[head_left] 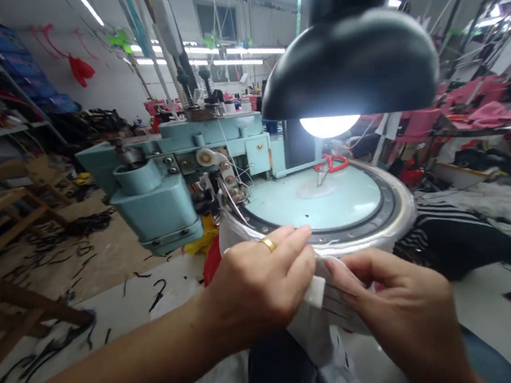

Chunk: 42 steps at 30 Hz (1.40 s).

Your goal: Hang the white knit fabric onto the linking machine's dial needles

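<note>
My left hand [257,283] is closed on a white knit fabric [310,326], fingers [289,243] curled over its upper fold, a plain gold ring [268,244] on one finger. My right hand [402,310] grips the same fabric a little further right, fingers pressed flat on the layers, thumb not clearly visible. The two hands almost touch, with the fabric bunched between them.

The fabric sits at the near edge of a round, pale green metal dial [312,200], and a strip of it runs along the dial's silver outer rim [365,243]. The rest hangs down below my hands, toward my lap.

On the dial, near its far edge, lie red-handled scissors [331,163], blades pointing toward me. To the left of the dial stands the boxy, pale green sewing head [147,216]. Overhead, a black dome lamp [347,64] shines down.

Just behind my left hand are bunched red and yellow cloth scraps [204,249]. Right of the dial lies a black-and-white striped fabric [450,243], with pink fabric pieces [495,112] further back. Thin black cord offcuts [156,292] are scattered over the white bench [127,320] at its left side.
</note>
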### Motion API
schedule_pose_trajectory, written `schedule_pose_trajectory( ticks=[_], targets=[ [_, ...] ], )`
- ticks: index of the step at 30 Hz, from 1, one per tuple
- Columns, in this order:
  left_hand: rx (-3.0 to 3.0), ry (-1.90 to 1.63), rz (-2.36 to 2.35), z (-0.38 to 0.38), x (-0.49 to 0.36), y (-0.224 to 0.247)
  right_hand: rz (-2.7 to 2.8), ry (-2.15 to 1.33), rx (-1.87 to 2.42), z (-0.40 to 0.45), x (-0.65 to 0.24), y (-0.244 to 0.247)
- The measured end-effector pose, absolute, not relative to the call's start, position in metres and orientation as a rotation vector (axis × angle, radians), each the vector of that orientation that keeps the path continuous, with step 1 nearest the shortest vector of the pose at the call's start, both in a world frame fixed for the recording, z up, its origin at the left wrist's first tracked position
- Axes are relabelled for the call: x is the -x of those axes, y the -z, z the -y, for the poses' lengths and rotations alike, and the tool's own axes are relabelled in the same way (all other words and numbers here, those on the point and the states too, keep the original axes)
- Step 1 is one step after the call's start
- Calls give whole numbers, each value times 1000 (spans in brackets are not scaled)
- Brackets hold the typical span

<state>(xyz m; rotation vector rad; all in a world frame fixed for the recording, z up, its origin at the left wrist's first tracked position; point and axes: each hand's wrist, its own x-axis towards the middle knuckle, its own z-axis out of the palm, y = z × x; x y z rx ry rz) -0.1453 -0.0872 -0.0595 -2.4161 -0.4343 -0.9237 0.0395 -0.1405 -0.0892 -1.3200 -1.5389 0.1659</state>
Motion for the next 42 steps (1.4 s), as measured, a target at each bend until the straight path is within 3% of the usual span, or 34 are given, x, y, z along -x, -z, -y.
schedule_pose_trajectory(
  ticks=[4, 9, 13, 17, 23, 28, 30, 36, 42],
  targets=[
    [2431, 920, 482, 91, 141, 53, 1453, -244, 1475, 148, -67, 100],
    [2486, 943, 533, 95, 137, 53, 1404, -837, 1350, 154, -94, 107],
    [2538, 1080, 469, 96, 139, 62, 1591, -520, 1172, 147, -72, 104],
    [2442, 987, 468, 95, 142, 69, 1567, -167, 1156, 141, -50, 102],
    [2391, 936, 413, 92, 139, 63, 1523, -94, 1259, 141, -60, 110],
    [2411, 890, 548, 92, 133, 55, 1361, -818, 1303, 147, -89, 121],
    [2454, 991, 594, 93, 133, 59, 1374, -927, 1209, 148, -85, 119],
    [2406, 1070, 535, 97, 134, 75, 1497, -230, 1148, 138, -52, 110],
    [2386, 983, 454, 95, 132, 69, 1437, -135, 1215, 138, -54, 113]
  ],
)
